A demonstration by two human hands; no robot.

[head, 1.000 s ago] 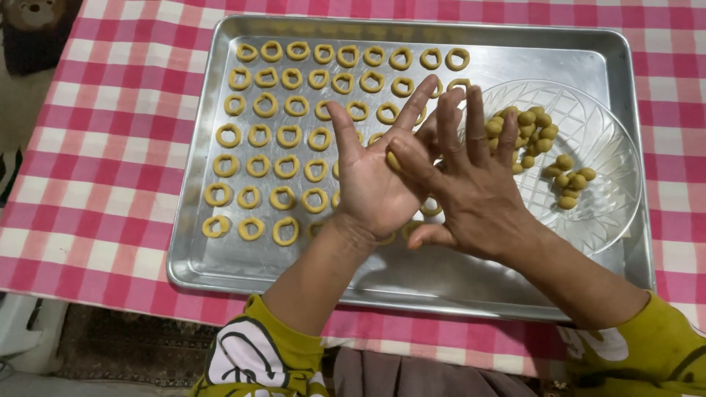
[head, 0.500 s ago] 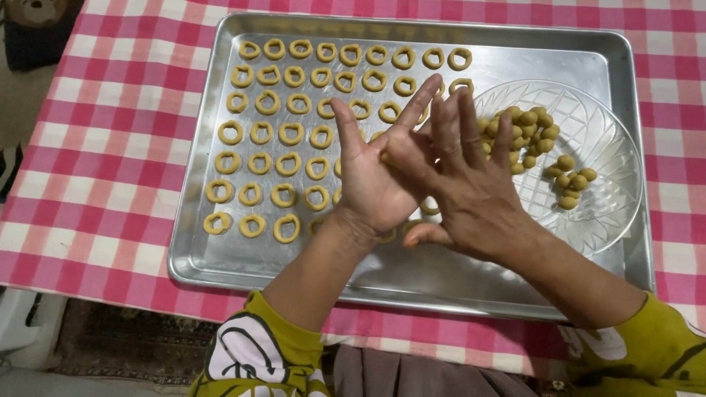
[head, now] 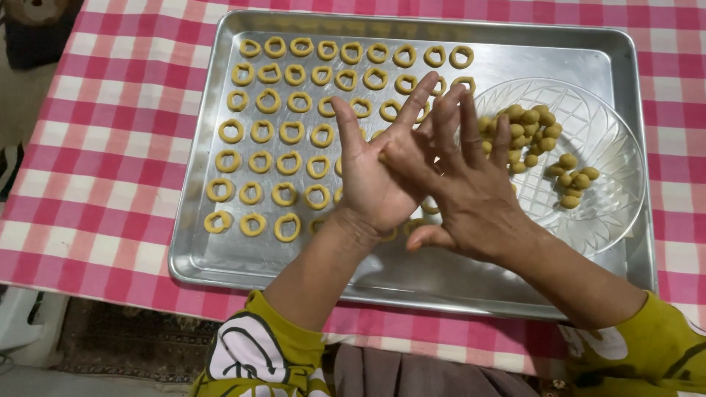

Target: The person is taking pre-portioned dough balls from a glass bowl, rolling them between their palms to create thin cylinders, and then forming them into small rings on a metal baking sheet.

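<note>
Head view, both hands over the middle of the metal baking tray (head: 220,254), which sits on a red-and-white checked table (head: 88,184).

Left hand (head: 371,180): palm up, fingers spread and pointing to the upper right of the frame. Right hand (head: 471,191): palm down, laid across the left, fingers fanned toward the top of the frame. A small piece of yellow dough (head: 384,156) shows at the seam between the two palms, pressed flat between them rather than gripped by any fingers. Its length and long axis are hidden by the right hand; cannot tell.

Key relation: the glass plate (head: 614,202) with the dough balls (head: 540,136) lies right of the hands, just beside the right fingertips, so the right hand is the nearer one. The rows of dough rings (head: 290,132) fill the tray's left and upper part, on the left hand's side; a few rings are partly covered under the hands.
</note>
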